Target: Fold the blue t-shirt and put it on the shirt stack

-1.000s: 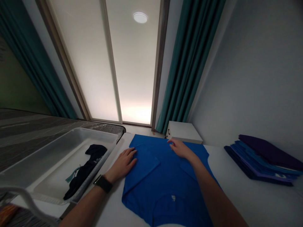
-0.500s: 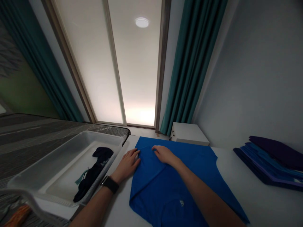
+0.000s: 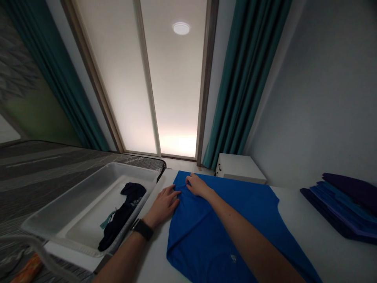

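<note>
A blue T-shirt (image 3: 203, 239) with a small pale logo lies spread on a white table (image 3: 156, 251), one side folded over with a diagonal crease. My left hand (image 3: 165, 202), a black watch on its wrist, rests on the shirt's left edge with fingers stretched out. Close by, my right hand (image 3: 196, 184) has its fingers curled and pinched on the cloth near the far left corner. Small wrinkles run through the fabric between the two hands. The right forearm crosses above the shirt and hides part of it.
At left stands a translucent plastic bin (image 3: 70, 204) with dark clothing (image 3: 120, 216) inside. A folded stack of blue and purple clothes (image 3: 344, 208) sits at the table's right. Beyond the table are a white cabinet (image 3: 240, 169), teal curtains (image 3: 247, 82) and a sliding door (image 3: 176, 90).
My right hand has shifted slightly toward the far left corner, its fingers now closed on the cloth. The left hand stays at the shirt's edge. The whole view has turned slightly left.
</note>
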Available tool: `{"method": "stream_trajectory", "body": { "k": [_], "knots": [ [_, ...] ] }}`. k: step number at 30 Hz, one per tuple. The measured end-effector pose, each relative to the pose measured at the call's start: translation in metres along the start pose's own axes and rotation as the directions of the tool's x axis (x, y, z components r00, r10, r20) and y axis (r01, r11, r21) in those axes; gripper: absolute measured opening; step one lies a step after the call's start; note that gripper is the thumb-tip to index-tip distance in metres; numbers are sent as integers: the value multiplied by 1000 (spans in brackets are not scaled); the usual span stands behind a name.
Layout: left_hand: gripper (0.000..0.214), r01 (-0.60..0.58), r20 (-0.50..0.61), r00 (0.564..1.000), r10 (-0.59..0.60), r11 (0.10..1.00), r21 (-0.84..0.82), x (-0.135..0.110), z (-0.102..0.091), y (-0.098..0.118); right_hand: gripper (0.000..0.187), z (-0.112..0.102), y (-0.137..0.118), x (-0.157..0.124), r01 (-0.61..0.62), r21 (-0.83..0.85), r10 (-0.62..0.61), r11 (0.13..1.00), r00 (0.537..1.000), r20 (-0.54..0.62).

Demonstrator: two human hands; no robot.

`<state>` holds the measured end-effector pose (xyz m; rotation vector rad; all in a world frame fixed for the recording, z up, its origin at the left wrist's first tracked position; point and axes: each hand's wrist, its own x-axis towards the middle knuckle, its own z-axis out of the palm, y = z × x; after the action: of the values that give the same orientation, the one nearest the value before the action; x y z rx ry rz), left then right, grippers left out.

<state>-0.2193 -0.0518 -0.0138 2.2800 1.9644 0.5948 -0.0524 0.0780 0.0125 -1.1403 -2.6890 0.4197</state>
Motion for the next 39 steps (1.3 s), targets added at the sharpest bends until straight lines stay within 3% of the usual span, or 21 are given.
{"method": "stream_trajectory", "body": {
  "k": [9,23,39],
  "knots": [
    [36,9,10,1000,-9,1000,-16,0,-2,3,30,2,-7,-1,59,54,-58,997,998,-14],
    [37,10,20,1000,-10,1000,-5,0,-1,3,15,8,-1,13,-78,55,75,995,996,50],
    [42,39,-28,999,-38,998,44,-2,4,2,22,15,-3,0,-60,2,60,998,994,-94]
  ]
}}
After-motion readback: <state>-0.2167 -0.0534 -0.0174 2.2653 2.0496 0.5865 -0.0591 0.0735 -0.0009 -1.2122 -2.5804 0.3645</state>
